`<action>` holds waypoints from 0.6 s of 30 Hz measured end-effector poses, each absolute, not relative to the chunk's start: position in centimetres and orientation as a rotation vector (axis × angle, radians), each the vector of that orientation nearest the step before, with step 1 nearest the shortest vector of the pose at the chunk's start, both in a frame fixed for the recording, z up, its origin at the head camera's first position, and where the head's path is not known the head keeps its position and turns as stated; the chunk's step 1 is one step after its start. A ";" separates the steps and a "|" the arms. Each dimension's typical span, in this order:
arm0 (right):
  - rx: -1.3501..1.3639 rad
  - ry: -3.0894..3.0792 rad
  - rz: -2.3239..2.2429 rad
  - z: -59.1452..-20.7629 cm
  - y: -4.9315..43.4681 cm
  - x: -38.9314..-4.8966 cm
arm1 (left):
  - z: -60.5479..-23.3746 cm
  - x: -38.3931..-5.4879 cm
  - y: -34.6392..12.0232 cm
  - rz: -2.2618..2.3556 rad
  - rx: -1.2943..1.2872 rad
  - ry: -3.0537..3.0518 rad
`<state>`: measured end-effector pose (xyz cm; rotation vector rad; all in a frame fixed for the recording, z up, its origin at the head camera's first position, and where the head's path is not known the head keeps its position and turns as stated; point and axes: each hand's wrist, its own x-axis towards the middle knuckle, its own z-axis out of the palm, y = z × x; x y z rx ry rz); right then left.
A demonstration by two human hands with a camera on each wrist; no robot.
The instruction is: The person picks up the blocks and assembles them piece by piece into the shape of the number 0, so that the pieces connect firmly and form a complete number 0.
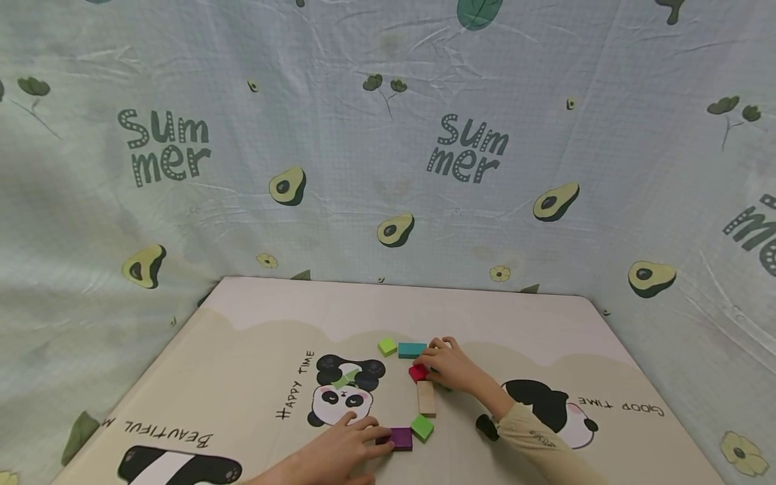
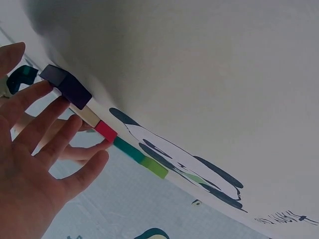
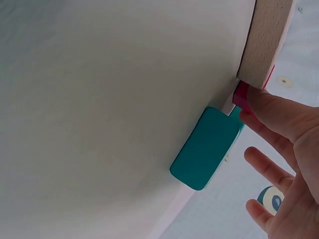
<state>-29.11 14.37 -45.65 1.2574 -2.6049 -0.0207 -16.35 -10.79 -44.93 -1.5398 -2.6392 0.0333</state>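
Note:
In the head view, my right hand (image 1: 453, 367) pinches a small red block (image 1: 417, 372) between thumb and index finger, its other fingers spread. The red block (image 3: 241, 94) meets the end of a plain wooden block (image 3: 266, 42) in the right wrist view. Below it lies a teal-green block (image 3: 207, 149), mostly hidden by the hand in the head view. My left hand (image 1: 342, 450) touches a purple block (image 1: 400, 439) with the tips of its extended fingers. In the left wrist view, the thumb stays apart from this purple block (image 2: 67, 87).
A teal block (image 1: 412, 350) and a lime block (image 1: 387, 347) lie beyond the red one. The wooden block (image 1: 426, 399) and a green block (image 1: 422, 428) stand between red and purple. A printed mat (image 1: 254, 377) covers the table; a patterned cloth (image 1: 339, 135) hangs behind.

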 end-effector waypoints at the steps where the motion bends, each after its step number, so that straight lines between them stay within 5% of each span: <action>1: 1.256 -2.605 -0.021 -45.6 14.4 -29.1 | -44.9 -16.3 -10.8 0.034 -1.539 -2.637; 18: 1.249 -2.521 -0.008 -45.6 15.5 -28.8 | -45.1 -16.5 -10.8 0.002 -1.552 -2.652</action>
